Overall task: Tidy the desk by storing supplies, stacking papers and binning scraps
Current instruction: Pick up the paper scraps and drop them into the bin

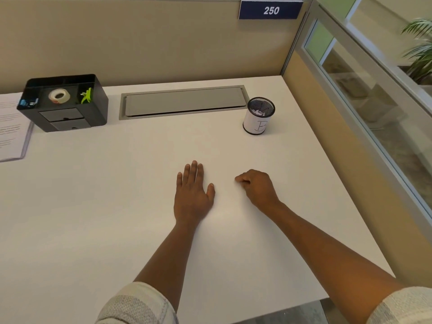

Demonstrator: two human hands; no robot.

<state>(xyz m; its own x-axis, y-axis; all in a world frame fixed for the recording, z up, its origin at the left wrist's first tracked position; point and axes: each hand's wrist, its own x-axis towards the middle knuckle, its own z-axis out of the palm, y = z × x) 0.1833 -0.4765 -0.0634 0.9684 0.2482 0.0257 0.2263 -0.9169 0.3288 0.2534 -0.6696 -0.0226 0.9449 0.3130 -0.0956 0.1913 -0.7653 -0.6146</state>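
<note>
My left hand (pixel 192 192) lies flat on the white desk (pixel 117 206), fingers straight and together. My right hand (pixel 257 187) rests beside it with fingers curled under; nothing shows in it. At the back left stands a black organiser (pixel 64 102) holding a tape roll (pixel 59 96), a green clip (pixel 87 96) and blue clips (pixel 26 102). A stack of papers (pixel 11 127) lies at the far left edge. A mesh cup (pixel 259 115) with a white label sits at the back right, with crumpled scraps inside.
A grey cable hatch (pixel 183 101) is set into the desk at the back. A beige partition wall (pixel 140 43) closes the back, and a glass panel (pixel 374 101) runs along the right. The desk's right edge falls off near my right forearm.
</note>
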